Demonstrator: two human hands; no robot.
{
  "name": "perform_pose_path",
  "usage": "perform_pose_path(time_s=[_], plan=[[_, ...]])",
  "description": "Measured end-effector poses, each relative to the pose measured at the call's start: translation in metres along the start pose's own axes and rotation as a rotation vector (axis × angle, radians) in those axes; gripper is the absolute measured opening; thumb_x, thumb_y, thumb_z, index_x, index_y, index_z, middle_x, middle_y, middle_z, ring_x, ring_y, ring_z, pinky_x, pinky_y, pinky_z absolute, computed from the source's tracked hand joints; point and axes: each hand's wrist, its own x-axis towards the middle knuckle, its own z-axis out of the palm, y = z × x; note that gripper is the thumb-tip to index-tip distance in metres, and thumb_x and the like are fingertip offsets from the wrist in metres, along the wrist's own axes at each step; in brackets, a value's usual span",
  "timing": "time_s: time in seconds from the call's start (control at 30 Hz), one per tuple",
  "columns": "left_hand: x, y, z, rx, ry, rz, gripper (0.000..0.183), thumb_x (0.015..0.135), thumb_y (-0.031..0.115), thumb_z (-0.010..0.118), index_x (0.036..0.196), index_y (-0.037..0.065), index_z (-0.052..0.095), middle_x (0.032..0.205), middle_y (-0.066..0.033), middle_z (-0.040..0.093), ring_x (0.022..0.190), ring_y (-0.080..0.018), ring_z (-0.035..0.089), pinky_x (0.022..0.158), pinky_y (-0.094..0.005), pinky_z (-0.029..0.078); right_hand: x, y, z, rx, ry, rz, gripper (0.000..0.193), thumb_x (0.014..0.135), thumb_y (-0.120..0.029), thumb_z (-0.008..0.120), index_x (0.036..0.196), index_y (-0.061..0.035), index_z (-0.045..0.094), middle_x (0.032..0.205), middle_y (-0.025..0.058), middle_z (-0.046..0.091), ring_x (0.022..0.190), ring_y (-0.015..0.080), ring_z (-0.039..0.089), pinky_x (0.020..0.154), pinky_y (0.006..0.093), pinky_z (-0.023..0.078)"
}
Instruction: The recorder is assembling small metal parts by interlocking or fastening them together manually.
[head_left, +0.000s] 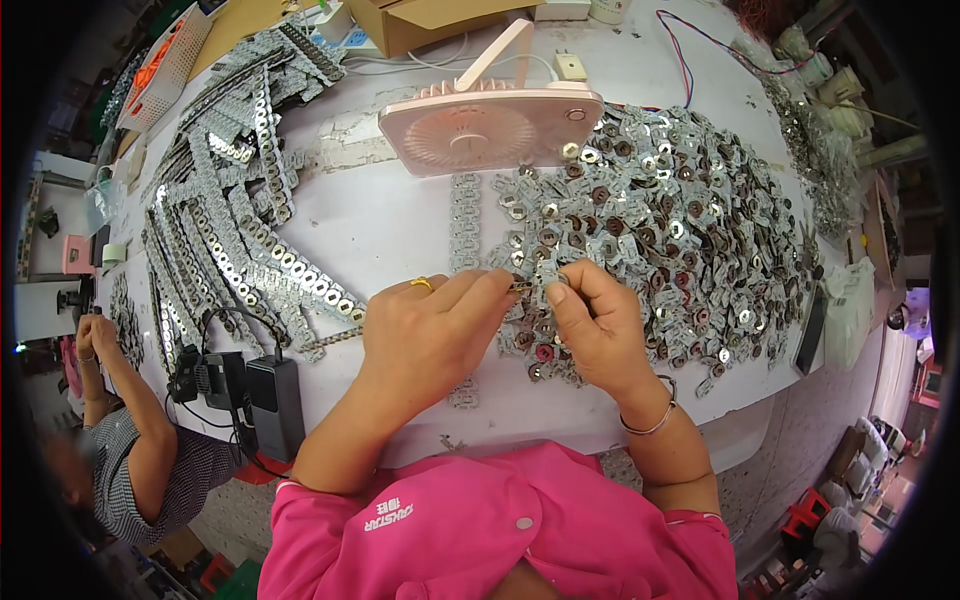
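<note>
My left hand (425, 325), a yellow ring on one finger, is closed in a pinch, its fingertips on something small and dark that is mostly hidden. Close beside it, my right hand (605, 325) pinches a small clear-and-metal part (547, 272) between thumb and forefinger. The two hands nearly meet over the left edge of a large pile of loose small parts (690, 240), clear pieces with round silver or brown discs. A straight column of similar clear parts (465, 225) lies on the white table (350, 235) and passes beneath my left hand.
A pink fan (470, 135) stands beyond my hands. Long strips of joined parts (230, 220) are heaped on the left. A black power bank (273, 400) and cables lie near the front left edge. A co-worker's arm (140, 400) shows at far left; a cardboard box (430, 22) stands behind.
</note>
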Motion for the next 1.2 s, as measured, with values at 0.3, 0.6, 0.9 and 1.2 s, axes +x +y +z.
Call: perform_pose_path(time_s=[0.3, 0.6, 0.9, 1.2], plan=[[0.003, 0.003, 0.001, -0.066, 0.002, 0.025, 0.023, 0.082, 0.010, 0.074, 0.105, 0.009, 0.067, 0.082, -0.0051, 0.070, 0.062, -0.0213, 0.065, 0.053, -0.0327, 0.048, -0.002, -0.008, 0.004, 0.170, 0.089, 0.127, 0.017, 0.099, -0.017, 0.060, 0.088, -0.0035, 0.059, 0.064, -0.0060, 0.052, 0.058, 0.0001, 0.044, 0.050, 0.0202, 0.036], [0.000, 0.002, 0.003, -0.310, -0.141, -0.143, 0.022, 0.089, 0.007, 0.067, 0.111, 0.007, 0.067, 0.084, -0.0128, 0.070, 0.065, -0.0278, 0.067, 0.061, -0.0365, 0.052, 0.002, -0.014, -0.017, -0.289, 0.137, -0.086, 0.014, 0.092, -0.012, 0.067, 0.086, 0.0000, 0.065, 0.068, 0.0026, 0.064, 0.059, 0.0040, 0.055, 0.054, 0.0226, 0.043], [0.001, -0.008, -0.017, -0.463, -0.446, -0.211, 0.015, 0.093, 0.011, 0.064, 0.106, 0.004, 0.067, 0.068, -0.0091, 0.066, 0.055, -0.0183, 0.063, 0.053, -0.0302, 0.047, 0.002, -0.015, -0.023, -0.221, -0.251, -0.180, 0.016, 0.092, -0.015, 0.067, 0.094, 0.0011, 0.069, 0.068, 0.0060, 0.065, 0.057, 0.0087, 0.061, 0.051, 0.0250, 0.046], [0.001, -0.008, -0.020, -0.806, -0.386, -0.229, 0.008, 0.093, 0.010, 0.063, 0.095, 0.003, 0.065, 0.072, -0.0079, 0.068, 0.056, -0.0141, 0.061, 0.051, -0.0280, 0.045, -0.001, -0.018, -0.014, 0.445, -0.314, 0.363, 0.021, 0.100, -0.022, 0.059, 0.097, -0.0015, 0.063, 0.066, -0.0004, 0.061, 0.051, 0.0038, 0.056, 0.043, 0.0196, 0.041]])
